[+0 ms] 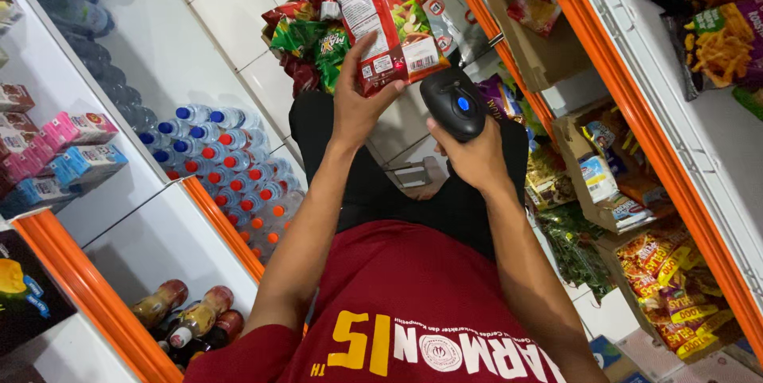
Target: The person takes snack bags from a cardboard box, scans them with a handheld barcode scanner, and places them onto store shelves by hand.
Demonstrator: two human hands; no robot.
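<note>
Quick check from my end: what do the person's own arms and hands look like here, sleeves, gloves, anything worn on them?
Both forearms are bare and both the left hand and right hand are gloveless. No watch, ring or bracelet is visible on either. The only sleeve in view is the short dark red sleeve of a T-shirt with yellow and white lettering on the left arm; the right sleeve is out of frame.

Your left hand (pixel 358 109) and right hand (pixel 469 156) working in a narrow aisle, orange-edged shelves (pixel 628 105) crowding you right of the right hand, bottled water (pixel 230 160) blocking left of the left hand, snack carton (pixel 318 41) standing just beyond both, white floor tiles (pixel 230 9) lying open further ahead-left.
</note>
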